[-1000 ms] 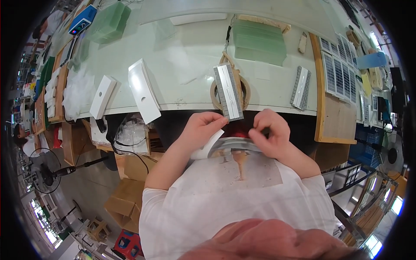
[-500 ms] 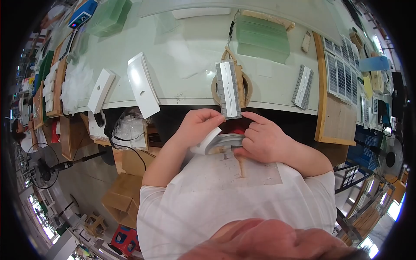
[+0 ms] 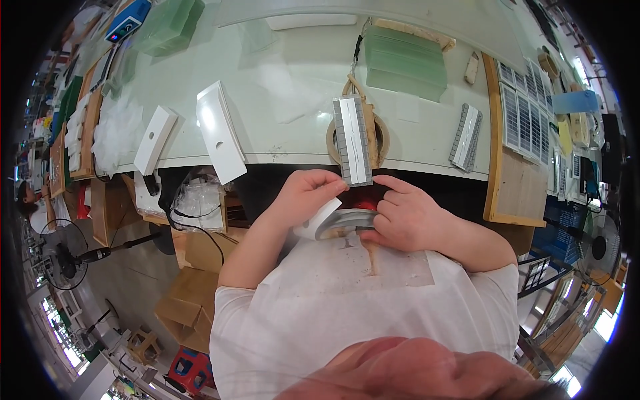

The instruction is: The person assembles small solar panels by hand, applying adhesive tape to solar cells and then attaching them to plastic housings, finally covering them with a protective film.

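Observation:
A narrow grey panel with a white band down its middle (image 3: 355, 141) points away from me, its near end past the table edge. At its near left corner my left hand (image 3: 308, 195) pinches with thumb and forefinger. My right hand (image 3: 408, 217) points its forefinger at the near right corner, touching or almost touching it. Its other fingers curl around the right side of a whitish roll of tape (image 3: 348, 217) against my shirt. From the roll's left side a white tape end (image 3: 325, 212) sticks up beneath my left hand. Both palms are hidden.
Under the panel lie a brown tape roll (image 3: 383, 137) and a wooden stick (image 3: 370, 127). Green glass blocks (image 3: 405, 65) stand behind. White plates (image 3: 219, 130) are at left, a similar grey panel (image 3: 466, 137) at right, beside a wood-framed board (image 3: 517, 183).

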The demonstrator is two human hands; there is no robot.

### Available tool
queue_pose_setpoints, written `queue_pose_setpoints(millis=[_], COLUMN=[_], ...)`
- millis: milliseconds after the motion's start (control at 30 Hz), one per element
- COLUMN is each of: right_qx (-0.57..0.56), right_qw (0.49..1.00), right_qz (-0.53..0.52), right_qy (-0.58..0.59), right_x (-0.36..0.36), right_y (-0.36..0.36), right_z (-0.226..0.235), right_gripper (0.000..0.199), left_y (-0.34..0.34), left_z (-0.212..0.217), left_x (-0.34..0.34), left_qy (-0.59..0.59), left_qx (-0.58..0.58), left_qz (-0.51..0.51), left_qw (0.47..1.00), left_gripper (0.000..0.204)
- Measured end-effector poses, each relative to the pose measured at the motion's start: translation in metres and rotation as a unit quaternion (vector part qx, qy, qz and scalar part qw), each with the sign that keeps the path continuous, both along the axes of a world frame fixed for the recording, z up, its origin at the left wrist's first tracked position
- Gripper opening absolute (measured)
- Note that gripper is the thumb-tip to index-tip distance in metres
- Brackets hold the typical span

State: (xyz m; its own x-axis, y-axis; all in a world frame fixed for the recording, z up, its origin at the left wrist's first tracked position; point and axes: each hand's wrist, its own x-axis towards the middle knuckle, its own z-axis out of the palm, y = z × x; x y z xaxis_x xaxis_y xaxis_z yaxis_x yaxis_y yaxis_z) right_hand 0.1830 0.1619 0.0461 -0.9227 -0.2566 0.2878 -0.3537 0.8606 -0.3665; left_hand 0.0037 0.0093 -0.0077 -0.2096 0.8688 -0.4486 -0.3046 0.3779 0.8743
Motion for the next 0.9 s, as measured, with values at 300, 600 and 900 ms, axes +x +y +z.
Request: queue_pose_setpoints(millis=[300,600,900], right_qx=[0.01,0.014,0.021], right_qw=[1.0,1.0,1.0], right_qz=[0.004,0.0,0.001], right_qy=[-0.01,-0.011,-0.02], right_x=[-0.0018,-0.0024,-0.004], right_y=[0.001,-0.0016,-0.0002], right_z=[0.0007,0.0038,0.0051], right_gripper=[0.042,0.041,0.04], left_y=[0.0032,0.0023,0.0032], left_z=[0.0019,0.0023,-0.0006], left_x=[0.0017,0.0012,0.0002], left_qy=[-0.008,-0.007,-0.006], left_qx=[0.001,-0.009,-0.005], left_qz=[0.011,-0.001,-0.004], left_qw=[1.0,1.0,1.0], left_gripper=[0.017,0.017,0.017])
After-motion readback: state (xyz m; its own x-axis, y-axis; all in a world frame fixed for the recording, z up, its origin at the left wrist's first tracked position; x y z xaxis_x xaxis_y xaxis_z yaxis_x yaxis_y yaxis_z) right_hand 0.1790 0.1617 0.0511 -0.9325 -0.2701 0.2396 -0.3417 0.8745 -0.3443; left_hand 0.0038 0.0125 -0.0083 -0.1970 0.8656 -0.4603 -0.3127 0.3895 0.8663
